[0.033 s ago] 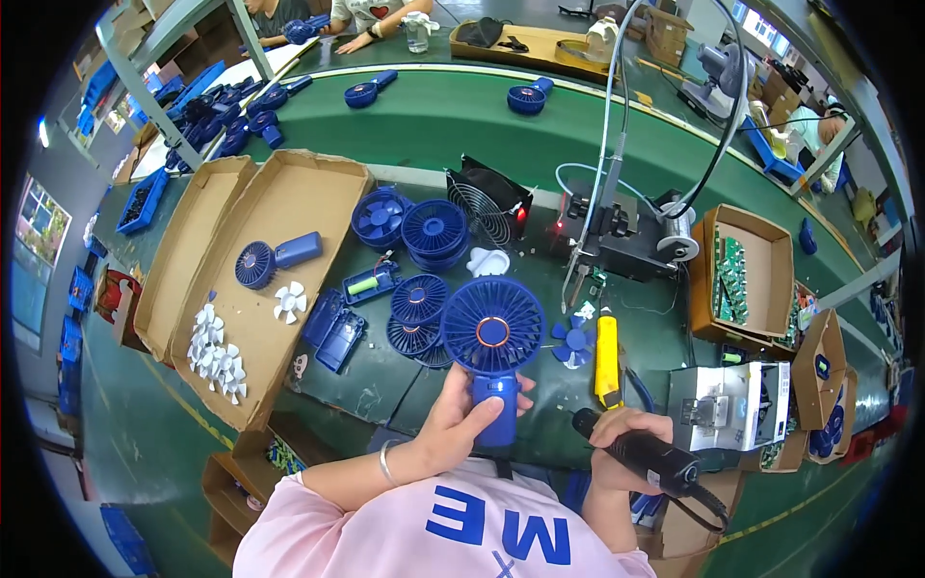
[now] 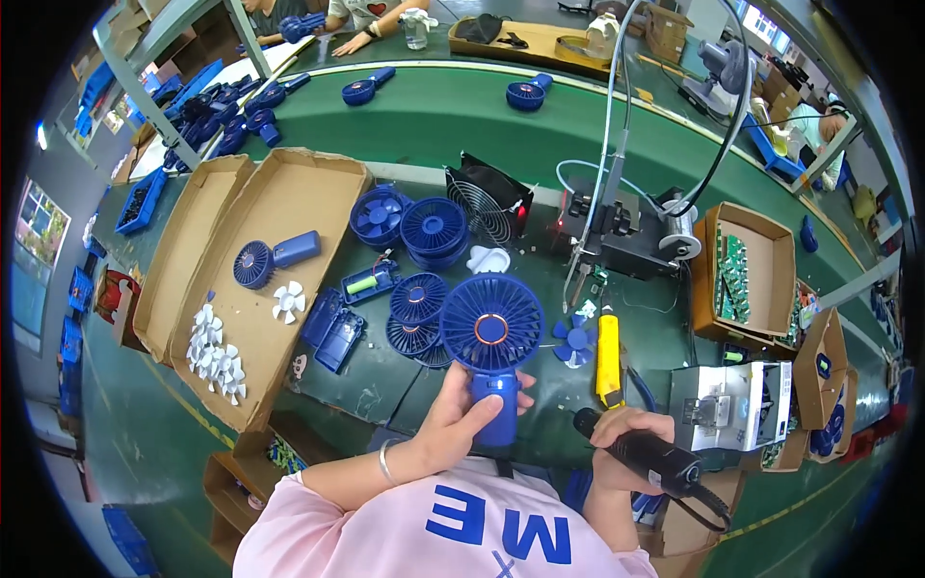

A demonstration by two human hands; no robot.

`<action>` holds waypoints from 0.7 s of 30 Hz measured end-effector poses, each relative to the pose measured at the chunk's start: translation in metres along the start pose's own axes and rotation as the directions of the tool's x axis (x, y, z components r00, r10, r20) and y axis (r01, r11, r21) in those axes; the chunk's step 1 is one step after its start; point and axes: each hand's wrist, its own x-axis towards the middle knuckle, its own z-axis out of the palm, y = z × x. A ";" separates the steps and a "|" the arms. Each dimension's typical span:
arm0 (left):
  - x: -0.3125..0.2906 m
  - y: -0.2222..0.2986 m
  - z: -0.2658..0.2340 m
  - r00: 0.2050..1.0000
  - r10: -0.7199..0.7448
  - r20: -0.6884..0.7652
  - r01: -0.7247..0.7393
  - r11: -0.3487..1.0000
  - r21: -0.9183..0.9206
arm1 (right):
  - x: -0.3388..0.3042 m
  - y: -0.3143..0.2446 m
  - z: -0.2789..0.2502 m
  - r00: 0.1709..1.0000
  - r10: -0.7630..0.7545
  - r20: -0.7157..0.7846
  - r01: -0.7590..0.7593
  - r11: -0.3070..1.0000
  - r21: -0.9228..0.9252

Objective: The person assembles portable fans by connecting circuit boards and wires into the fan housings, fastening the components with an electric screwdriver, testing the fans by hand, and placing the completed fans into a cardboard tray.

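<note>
My left hand (image 2: 469, 409) is wrapped round the handle of a blue handheld fan (image 2: 493, 332), its round grille upright and facing me. In my right hand (image 2: 628, 441) is a black corded electric screwdriver (image 2: 655, 459), lying sideways with its narrow end toward the fan. A gap separates the tool from the fan. Just beyond the fan are stacked blue fan grilles (image 2: 419, 301) and an opened blue handle shell (image 2: 334, 330). Loose blue fan blades (image 2: 575, 340) lie to its right, near a yellow-handled tool (image 2: 608, 358).
A cardboard tray (image 2: 265, 337) with white fan blades and another fan stands left. Behind are a black cooling fan (image 2: 489, 197) and a soldering stand with a wire spool (image 2: 677, 234). A white machine (image 2: 737, 407) and a box of circuit boards (image 2: 734, 275) stand right. Co-workers sit beyond the green conveyor (image 2: 434, 116).
</note>
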 end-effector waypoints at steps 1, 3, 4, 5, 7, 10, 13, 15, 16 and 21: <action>0.002 0.001 -0.002 1.000 -0.012 0.010 0.012 0.999 -0.029 | 0.001 0.000 0.000 1.000 0.003 0.019 -0.003 1.000 -0.005; 0.004 0.001 -0.007 0.999 -0.036 0.006 0.036 0.993 -0.109 | 0.006 0.001 0.003 0.999 0.033 0.042 -0.032 0.999 -0.018; 0.005 0.001 -0.010 0.998 -0.070 -0.010 0.067 0.979 -0.192 | 0.008 0.001 0.004 0.996 0.052 0.073 -0.050 0.998 -0.023; 0.005 0.001 -0.012 0.994 -0.104 -0.024 0.093 0.958 -0.273 | 0.007 0.000 0.005 0.995 0.085 0.051 -0.088 0.993 0.075; 0.007 0.001 -0.020 0.989 -0.147 -0.030 0.131 0.944 -0.304 | 0.012 0.000 0.006 0.993 0.103 0.056 -0.107 0.992 0.068; 0.009 -0.004 -0.034 0.985 -0.165 0.056 0.174 0.927 -0.333 | 0.014 0.002 0.006 0.989 0.135 0.060 -0.137 0.989 0.046; 0.008 -0.002 -0.040 0.976 -0.192 0.106 0.218 0.893 -0.395 | 0.019 0.001 0.009 0.979 0.200 0.047 -0.203 0.977 0.065; 0.008 0.000 -0.045 0.960 -0.201 0.192 0.269 0.850 -0.452 | 0.021 0.003 0.009 0.975 0.211 0.064 -0.214 0.976 0.045; 0.008 -0.001 -0.047 0.960 -0.203 0.191 0.270 0.847 -0.458 | 0.021 0.004 0.009 0.973 0.216 0.084 -0.219 0.975 0.030; 0.006 -0.002 -0.050 0.962 -0.181 0.203 0.260 0.834 -0.487 | 0.024 0.004 0.011 0.976 0.211 0.055 -0.211 0.977 -0.001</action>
